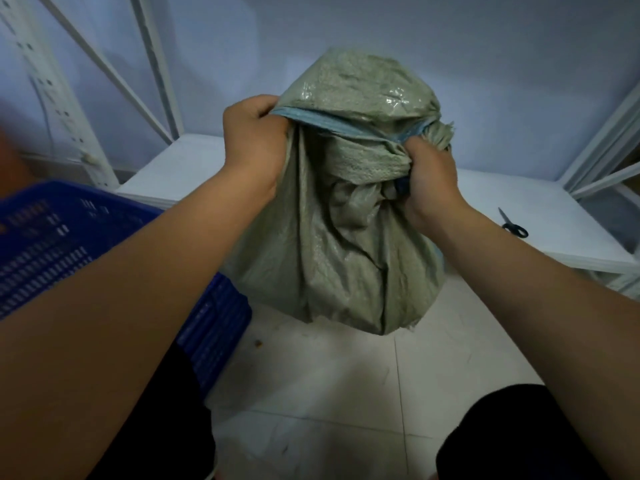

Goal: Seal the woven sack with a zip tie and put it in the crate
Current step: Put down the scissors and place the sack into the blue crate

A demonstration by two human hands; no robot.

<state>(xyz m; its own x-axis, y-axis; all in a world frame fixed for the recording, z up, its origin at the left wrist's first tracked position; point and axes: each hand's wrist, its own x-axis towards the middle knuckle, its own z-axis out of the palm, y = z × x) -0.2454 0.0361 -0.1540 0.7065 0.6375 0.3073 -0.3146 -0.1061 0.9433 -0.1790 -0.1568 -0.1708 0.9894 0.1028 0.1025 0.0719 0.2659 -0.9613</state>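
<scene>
Head view: scissors [514, 225] on white shelf [194, 168], right of right-hand fingers, apart. Blue crate [52, 237] left of left hand, below it; inside blurred, contents unclear. Woven sack [332, 237] between both hands, over tiled floor [329, 393], outside crate; contents hidden. Left hand [254, 140] fingers curled, gripping sack mouth edge. Right hand [429, 181] fingers curled, clutching bunched fabric.
</scene>
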